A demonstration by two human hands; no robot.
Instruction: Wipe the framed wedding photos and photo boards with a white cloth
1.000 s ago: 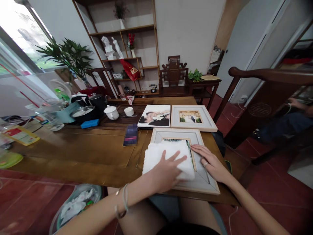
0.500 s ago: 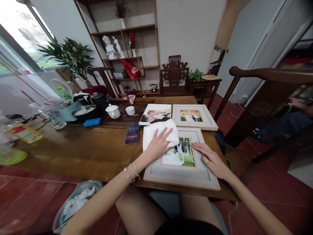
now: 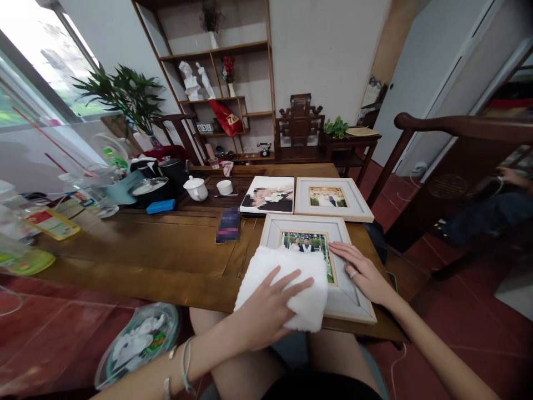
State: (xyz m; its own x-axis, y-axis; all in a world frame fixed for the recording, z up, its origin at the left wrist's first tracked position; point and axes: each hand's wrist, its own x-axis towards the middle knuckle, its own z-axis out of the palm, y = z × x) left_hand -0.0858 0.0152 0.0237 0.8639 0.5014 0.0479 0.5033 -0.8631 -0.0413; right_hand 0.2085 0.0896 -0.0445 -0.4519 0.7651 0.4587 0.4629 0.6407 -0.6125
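Note:
Bracelets circle the wrist of my left hand point(image 3: 270, 308), whose spread fingers hold a folded white cloth point(image 3: 254, 278) against the lower left of a picture frame point(image 3: 353, 305). The cloth hides part of the photo point(image 3: 318, 243) and of the frame's front edge, and hangs past that edge. My left thumb is hidden. My right hand point(image 3: 364, 272), with a ring, lies flat on the frame's right side, fingers stretched out by the inner border. Behind are a second frame point(image 3: 361, 208) and a white-covered album or panel with a photo point(image 3: 270, 186).
Left of the frame, a dark patterned packet point(image 3: 227, 225) lies on the wooden table point(image 3: 166, 244). Farther left stand a white lidded cup point(image 3: 195, 189), a blue block point(image 3: 160, 206) and bottles point(image 3: 54, 222). A bin point(image 3: 170, 316) is below; a chair point(image 3: 416, 128) stands right.
My left hand and the cloth have come down over the frame toward me, from its upper left to its front edge, baring the photo's upper part. My right hand stays put.

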